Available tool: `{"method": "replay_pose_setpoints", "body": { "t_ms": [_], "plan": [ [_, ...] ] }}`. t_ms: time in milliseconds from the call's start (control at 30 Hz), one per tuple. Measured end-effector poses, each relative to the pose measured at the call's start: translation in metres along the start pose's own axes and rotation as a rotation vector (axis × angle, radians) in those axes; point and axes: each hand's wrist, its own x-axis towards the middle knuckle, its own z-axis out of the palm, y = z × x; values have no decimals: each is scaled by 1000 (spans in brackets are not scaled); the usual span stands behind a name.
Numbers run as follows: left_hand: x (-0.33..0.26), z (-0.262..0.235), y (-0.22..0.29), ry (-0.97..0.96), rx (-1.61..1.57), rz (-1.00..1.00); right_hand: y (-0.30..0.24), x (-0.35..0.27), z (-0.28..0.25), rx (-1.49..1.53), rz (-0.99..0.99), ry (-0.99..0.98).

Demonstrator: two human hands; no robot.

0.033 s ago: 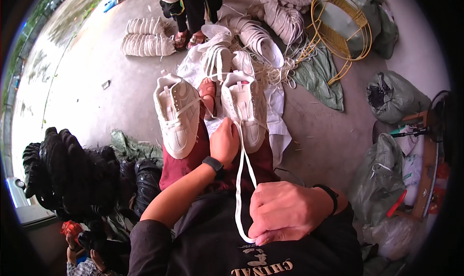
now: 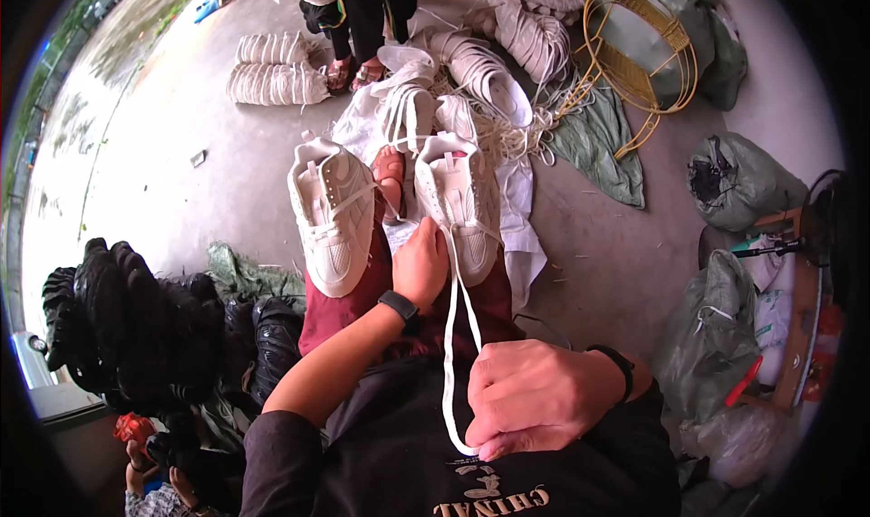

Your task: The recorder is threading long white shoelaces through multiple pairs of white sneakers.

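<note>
In the head view, the person sits with two white sneakers on their lap, over dark red trousers. The right hand [image 2: 535, 395] is closed in a fist around a white shoelace [image 2: 458, 327], which runs up taut in two strands from the fist to the right-hand white sneaker [image 2: 460, 204]. A loop of the lace hangs below the fist, against the black shirt. The left hand [image 2: 421, 263], with a black wristband, rests on the near end of that sneaker, its fingers curled against the shoe where the lace enters; whether they pinch the lace cannot be told. The second white sneaker [image 2: 331, 213] lies just beside, to the left, upright on the thigh and untouched.

Beyond the knees a heap of more white sneakers [image 2: 471, 64] lies on the concrete floor [image 2: 163, 154], with two rows of white soles [image 2: 272, 68] to the left. A yellow wire frame [image 2: 639, 59] sits on a green sack. Black shoes [image 2: 136, 322] pile up at the left.
</note>
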Motion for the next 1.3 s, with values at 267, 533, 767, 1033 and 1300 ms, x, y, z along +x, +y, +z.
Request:
{"method": "replay_pose_setpoints", "body": {
  "t_ms": [267, 533, 767, 1033, 1300],
  "plan": [
    [-1, -17, -32, -181, -360, -58, 6, -3, -5, -22, -33, 41],
    [8, -22, -21, -153, -256, -87, 6, -3, -3, -17, -19, 43],
    [17, -17, -16, -108, -238, -24, 15, 6, 11, 39, 14, -36],
    [14, -31, -29, -114, -301, 30, 104, -8, -5, -489, 364, 247],
    [22, -26, -23, -148, -284, -35, 232, -43, -31, -521, 693, 702]
  ]
}}
